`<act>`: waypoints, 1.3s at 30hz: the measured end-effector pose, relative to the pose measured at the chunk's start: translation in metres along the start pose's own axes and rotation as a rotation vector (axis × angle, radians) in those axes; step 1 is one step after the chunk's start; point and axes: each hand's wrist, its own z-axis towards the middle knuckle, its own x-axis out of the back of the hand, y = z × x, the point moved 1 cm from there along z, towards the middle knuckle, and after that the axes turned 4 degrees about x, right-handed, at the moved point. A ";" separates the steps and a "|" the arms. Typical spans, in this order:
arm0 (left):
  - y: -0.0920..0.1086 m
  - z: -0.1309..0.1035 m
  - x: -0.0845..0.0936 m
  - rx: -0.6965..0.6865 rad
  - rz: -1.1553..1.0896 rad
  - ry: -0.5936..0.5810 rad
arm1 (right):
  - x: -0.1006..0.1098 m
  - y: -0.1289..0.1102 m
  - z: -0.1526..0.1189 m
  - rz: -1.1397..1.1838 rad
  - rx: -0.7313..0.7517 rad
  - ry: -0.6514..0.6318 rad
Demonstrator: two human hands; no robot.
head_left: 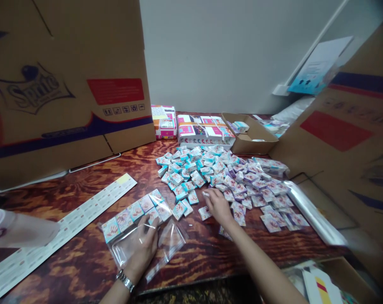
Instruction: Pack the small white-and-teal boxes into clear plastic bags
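My left hand (143,245), with a metal watch at the wrist, is at a clear plastic bag (169,245) on the table. Its bent fingers press on the bag against small printed boxes (136,211), which lie in two rows with hand pictures on top. At the near edge of a loose pile of similar small boxes (210,164) is my right hand (218,204). Its fingertips are pinched around something small and whitish, apparently one of these boxes, mostly hidden by the fingers. Blue-sided boxes fill the pile's left part, purple-sided ones its right.
Large cardboard cartons stand left (67,105) and right (343,139). Behind the pile are wrapped packs (206,128) and an open cardboard tray (255,145). A sticker sheet (71,228) and a translucent bottle (23,228) are at left; a clear film roll (315,215) lies right.
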 end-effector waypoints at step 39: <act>-0.001 0.000 0.002 0.034 0.000 -0.095 | 0.060 0.038 -0.109 0.053 0.171 -0.169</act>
